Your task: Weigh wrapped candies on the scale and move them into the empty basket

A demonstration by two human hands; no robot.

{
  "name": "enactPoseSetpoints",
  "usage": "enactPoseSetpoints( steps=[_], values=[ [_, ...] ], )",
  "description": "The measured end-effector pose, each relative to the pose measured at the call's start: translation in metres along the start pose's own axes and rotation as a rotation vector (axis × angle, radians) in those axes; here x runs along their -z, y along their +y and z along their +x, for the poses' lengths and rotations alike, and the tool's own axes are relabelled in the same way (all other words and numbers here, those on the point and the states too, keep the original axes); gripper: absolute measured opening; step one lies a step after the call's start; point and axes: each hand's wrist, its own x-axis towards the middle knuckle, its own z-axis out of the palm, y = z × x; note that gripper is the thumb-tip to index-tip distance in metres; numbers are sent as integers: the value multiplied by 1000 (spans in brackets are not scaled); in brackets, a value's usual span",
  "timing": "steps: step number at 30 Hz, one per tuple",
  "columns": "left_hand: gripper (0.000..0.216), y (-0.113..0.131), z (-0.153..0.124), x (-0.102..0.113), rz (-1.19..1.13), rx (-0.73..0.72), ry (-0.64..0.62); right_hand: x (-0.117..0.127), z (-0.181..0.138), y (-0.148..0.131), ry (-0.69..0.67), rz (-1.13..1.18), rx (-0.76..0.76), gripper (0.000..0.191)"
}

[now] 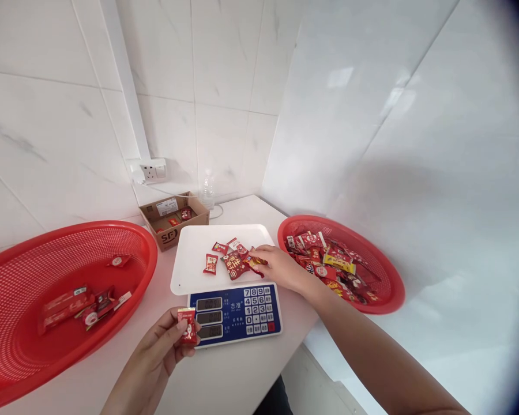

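Note:
My left hand (155,351) pinches a small red candy packet (187,326) just in front of the blue keypad scale (236,314). Over the right side of the scale's white tray (190,253), my right hand (277,266) rests with its fingers closed on a red and yellow wrapped sweet (255,263). Several red sweets (231,260) lie on the tray beside those fingers. To the right stands a red mesh basket (384,300) full of red sweets (328,262).
A large red mesh basket (8,276) at the left holds a few packets (82,302). An open cardboard box (173,218), a clear bottle (206,191) and a wall socket (154,171) stand at the back. Tiled walls close in behind and to the right.

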Motion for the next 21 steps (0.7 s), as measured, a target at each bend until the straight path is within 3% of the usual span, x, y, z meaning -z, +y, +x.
enactPoseSetpoints(
  steps=[4,13,18,21],
  values=[
    [16,0,-4,0,-16,-8,11,3,19,-5,2,15,-11,31],
    [16,3,-9,-2,10,-13,16,-11,73,-23,2,-69,-253,28],
    [16,6,-11,-4,10,-22,18,-18,87,-27,31,17,-273,36],
    [17,7,-11,-3,5,-30,11,-13,87,-29,121,58,-265,34]
  ],
)
